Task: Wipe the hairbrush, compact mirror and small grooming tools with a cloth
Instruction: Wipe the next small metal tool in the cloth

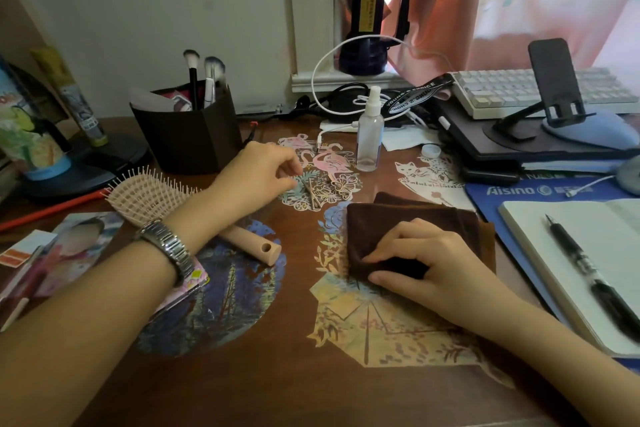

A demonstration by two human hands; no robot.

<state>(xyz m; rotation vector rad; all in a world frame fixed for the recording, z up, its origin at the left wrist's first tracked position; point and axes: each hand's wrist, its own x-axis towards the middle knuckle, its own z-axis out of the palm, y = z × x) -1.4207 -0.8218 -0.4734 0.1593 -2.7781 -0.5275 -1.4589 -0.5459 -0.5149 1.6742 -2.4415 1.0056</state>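
A pale pink hairbrush (149, 194) lies on the desk at the left, bristles up, its handle (258, 248) passing under my left forearm. My left hand (259, 172) hovers over small metal grooming tools (310, 192) lying on the patterned desk; its fingers are curled just above them and I cannot tell if they touch. Small scissors (334, 182) lie just to the right. My right hand (426, 260) pinches the near corner of a folded dark brown cloth (408, 222) flat on the desk. No compact mirror is visible.
A clear spray bottle (370, 135) stands behind the tools. A dark holder with makeup brushes (188, 132) sits at back left. At the right lie an open notebook with a pen (588, 270), a blue mat, a keyboard (533, 90) and a phone stand. Cables run along the back.
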